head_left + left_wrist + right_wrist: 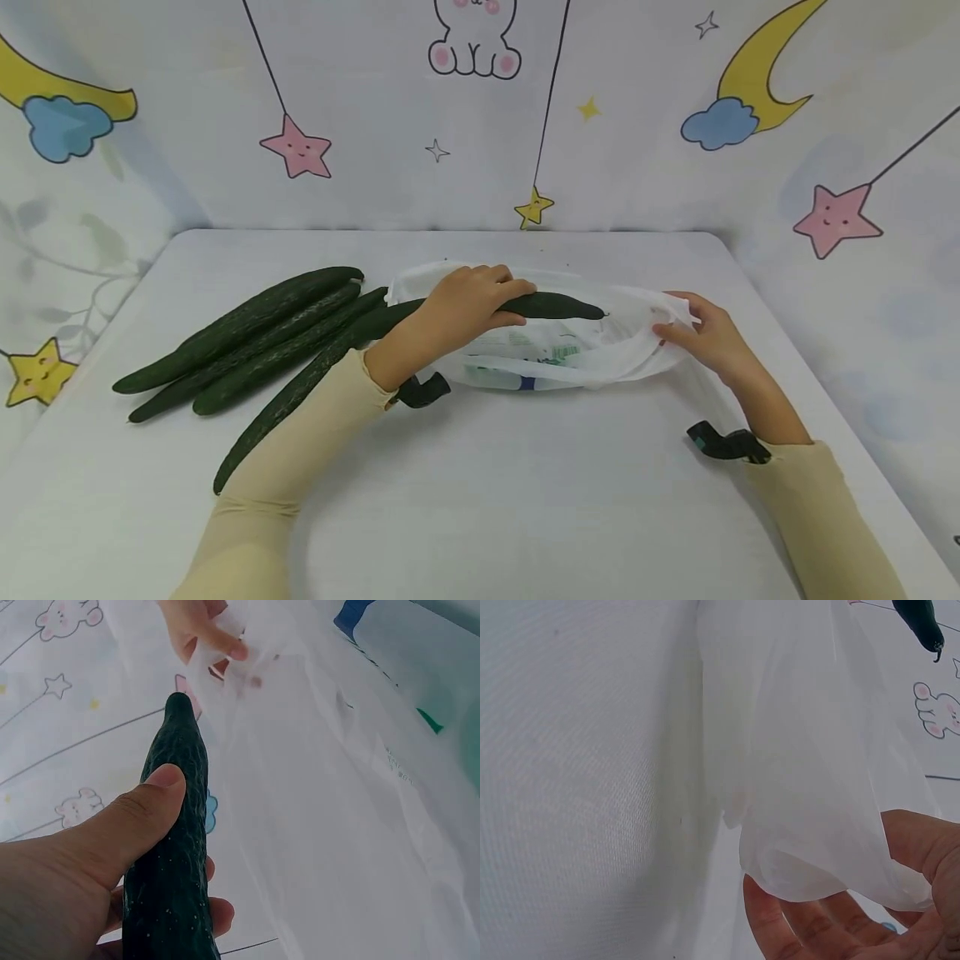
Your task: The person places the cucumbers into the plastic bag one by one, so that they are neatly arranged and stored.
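Note:
My left hand (465,304) grips a dark green cucumber (558,306), thumb along one side and fingers round the other. The cucumber's tip points right, over a white plastic bag (630,333) that lies on the table with printing on it. In the left wrist view the bumpy skin of the cucumber (176,855) shows close up. At the bag's right end my right hand (708,333) pinches the thin plastic edge between thumb and fingers. From the right wrist, the bag (802,765) hangs in loose folds, partly covering the fingers (765,919).
Several more cucumbers (247,333) lie slanted on the left part of the white table (525,500), one partly hidden by the left forearm. Behind the table is a cloth backdrop (360,67) with stars and moons. A black strap (723,442) is on the right wrist.

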